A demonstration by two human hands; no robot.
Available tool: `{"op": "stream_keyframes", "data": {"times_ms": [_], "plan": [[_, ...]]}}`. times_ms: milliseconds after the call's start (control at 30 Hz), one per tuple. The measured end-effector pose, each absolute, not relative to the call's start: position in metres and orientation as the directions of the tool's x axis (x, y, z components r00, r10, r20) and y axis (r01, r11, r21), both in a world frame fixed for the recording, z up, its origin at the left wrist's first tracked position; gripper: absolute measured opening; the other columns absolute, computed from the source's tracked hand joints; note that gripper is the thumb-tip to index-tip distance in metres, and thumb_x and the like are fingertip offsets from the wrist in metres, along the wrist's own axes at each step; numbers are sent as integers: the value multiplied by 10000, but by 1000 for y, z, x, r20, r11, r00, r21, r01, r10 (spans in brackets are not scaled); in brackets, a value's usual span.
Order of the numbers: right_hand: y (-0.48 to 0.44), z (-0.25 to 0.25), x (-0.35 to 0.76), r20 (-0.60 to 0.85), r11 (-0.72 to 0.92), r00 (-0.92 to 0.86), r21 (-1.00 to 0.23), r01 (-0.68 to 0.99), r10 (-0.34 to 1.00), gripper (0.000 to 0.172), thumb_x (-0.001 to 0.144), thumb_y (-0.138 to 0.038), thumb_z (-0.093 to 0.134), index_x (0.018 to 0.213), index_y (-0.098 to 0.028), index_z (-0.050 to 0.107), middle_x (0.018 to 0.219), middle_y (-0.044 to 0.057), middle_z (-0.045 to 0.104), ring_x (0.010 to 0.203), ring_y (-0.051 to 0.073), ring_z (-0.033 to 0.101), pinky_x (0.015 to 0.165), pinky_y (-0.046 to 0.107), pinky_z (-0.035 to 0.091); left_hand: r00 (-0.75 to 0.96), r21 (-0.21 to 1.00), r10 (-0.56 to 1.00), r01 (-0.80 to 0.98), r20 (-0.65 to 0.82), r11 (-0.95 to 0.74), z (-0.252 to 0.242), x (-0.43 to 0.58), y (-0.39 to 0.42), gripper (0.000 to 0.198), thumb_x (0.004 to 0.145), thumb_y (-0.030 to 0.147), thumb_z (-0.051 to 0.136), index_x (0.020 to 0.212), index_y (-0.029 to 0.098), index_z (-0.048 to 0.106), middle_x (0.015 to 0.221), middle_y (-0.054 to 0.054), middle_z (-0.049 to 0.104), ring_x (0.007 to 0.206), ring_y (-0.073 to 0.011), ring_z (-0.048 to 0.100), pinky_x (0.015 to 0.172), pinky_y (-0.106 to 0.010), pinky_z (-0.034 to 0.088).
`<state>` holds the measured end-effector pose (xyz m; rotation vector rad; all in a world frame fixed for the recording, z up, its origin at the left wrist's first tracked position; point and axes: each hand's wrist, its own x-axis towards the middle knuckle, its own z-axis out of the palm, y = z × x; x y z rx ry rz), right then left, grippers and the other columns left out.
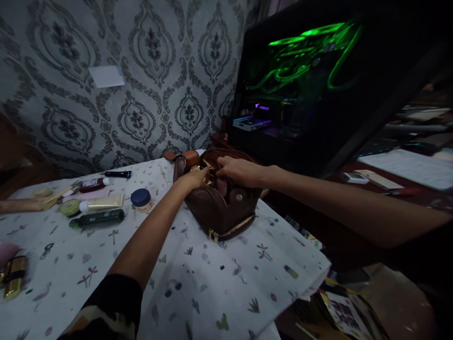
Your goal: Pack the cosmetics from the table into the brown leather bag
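Note:
A dark brown leather handbag [226, 215] with a gold zipper stands on the cloth-covered table, its top unzipped. My left hand [194, 180] is closed at the left rim of the handbag, its fingertips bent over the edge beside some gold-coloured metal pieces [210, 178]. Over the opening, my right hand [238, 171] has curled fingers dipping inside; what they hold is hidden. A tan-brown leather piece [191, 157] shows behind my left hand.
Left of the bag lie a blue-lidded jar [141, 199], a cream tube [102, 203], a dark green tube [99, 218] and a brush [63, 192]. A gold bottle [14, 277] is near the left edge. A green-lit computer case [300, 85] stands behind right.

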<state>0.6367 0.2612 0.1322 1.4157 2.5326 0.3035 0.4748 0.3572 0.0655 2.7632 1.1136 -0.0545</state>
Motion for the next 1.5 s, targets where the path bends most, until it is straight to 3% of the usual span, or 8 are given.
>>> {"op": "stream_keyframes", "data": {"times_ms": [167,300,400,600,867,1067,1367,1500], "plan": [[266,122,633,-133,379,-355,323,867,925,289,936,-118,461,1124,-154,677,1153,159,612,934,240,646,689,303,411,721,139,686,692,-95,-708,65,475,358,594,807,396,680,1332,224,462,1276,-126,606,1181,-272,615,963,-329,502],[268,123,630,-133,302,-276,276,912,952,338,1011,-314,421,1197,-119,625,1111,180,677,985,270,677,725,317,453,728,153,679,685,-98,-712,65,475,357,557,801,389,685,1294,226,484,1214,-104,641,1144,-267,628,948,-330,505],[267,127,627,-210,282,-228,283,917,951,377,975,-414,515,1151,-111,655,1113,184,698,1036,293,678,737,317,471,727,163,680,686,-100,-709,65,474,358,554,802,402,681,1287,218,485,1212,-110,641,1128,-275,634,935,-340,509],[266,127,625,-349,359,-243,320,877,905,364,881,-126,569,1238,-100,630,1232,189,658,1105,283,657,776,312,487,726,165,681,686,-97,-709,62,474,361,490,797,419,690,1215,234,516,1197,-94,635,1147,-255,618,951,-330,498],[271,113,621,-331,388,-254,443,808,909,560,836,-71,551,1389,-139,496,1297,195,606,1170,278,607,829,349,490,725,162,683,687,-88,-709,61,475,362,472,795,422,693,1193,234,520,1183,-97,632,1135,-255,620,959,-338,494],[270,113,619,-323,411,-280,474,778,904,521,876,-81,509,1396,-118,488,1301,217,592,1164,290,608,832,364,494,718,162,690,695,-97,-701,62,475,359,508,795,412,701,1225,223,506,1197,-119,643,1135,-275,623,945,-349,503],[268,101,610,-158,253,-200,476,842,967,358,867,-123,549,1213,-66,620,1186,229,599,997,274,665,764,323,526,713,153,693,700,-106,-698,61,473,359,485,827,409,672,1245,240,494,1223,-119,640,1145,-272,631,944,-353,506],[266,92,604,-78,200,-186,489,849,979,388,900,-68,425,1253,-12,575,1272,273,515,1072,310,613,765,347,534,717,148,690,696,-99,-702,58,475,361,476,826,404,674,1231,223,501,1225,-136,636,1148,-280,631,954,-366,502]]}}
